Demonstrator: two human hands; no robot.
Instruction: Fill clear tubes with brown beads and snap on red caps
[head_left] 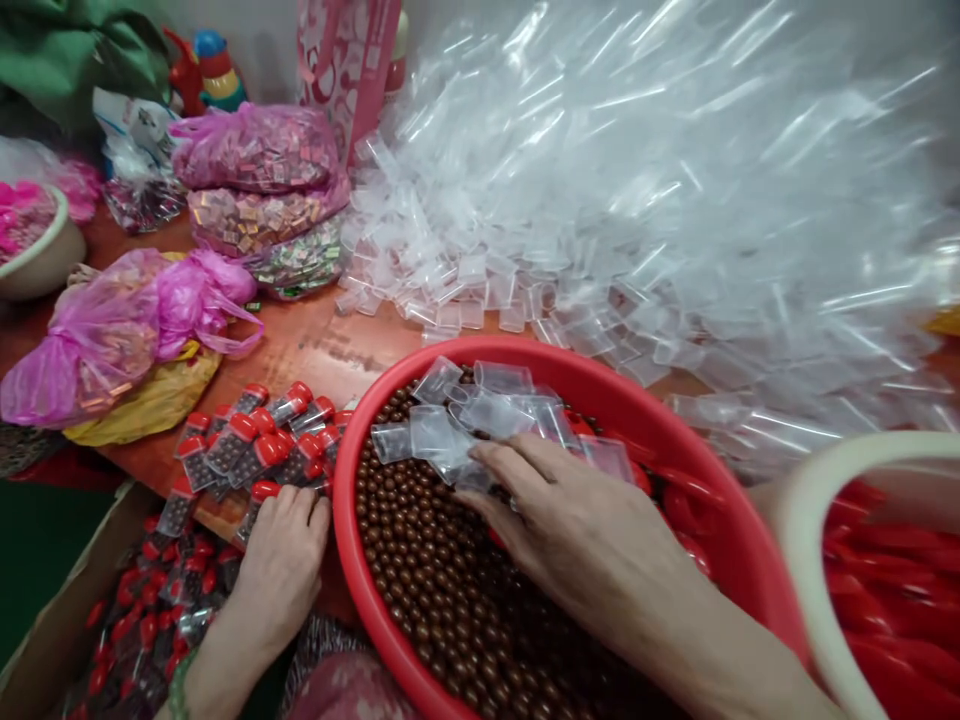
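Note:
My right hand (pixel 547 500) reaches into a big red basin (pixel 349 480). Its thumb and fingers close around part of a heap of small clear plastic containers (pixel 442 430), which lie on brown chocolate-like balls (pixel 420 560). Red caps (pixel 682 500) fill the basin's right side, partly behind my hand. Left of the basin, my left hand (pixel 285 550) has its fingers curled together; what they hold, if anything, is hidden. Just past those fingers lies a ball-filled container with a red cap (pixel 262 491), beside a pile of filled red-capped containers (pixel 247 440).
Many clear empty containers (pixel 480 280) are heaped behind the basin, blurred toward the back. A cream tub (pixel 799 540) of red caps stands at right. Below my left hand, a box (pixel 67 610) holds more filled containers. Pink bags (pixel 105 330) and a cream bowl (pixel 64 245) sit at left.

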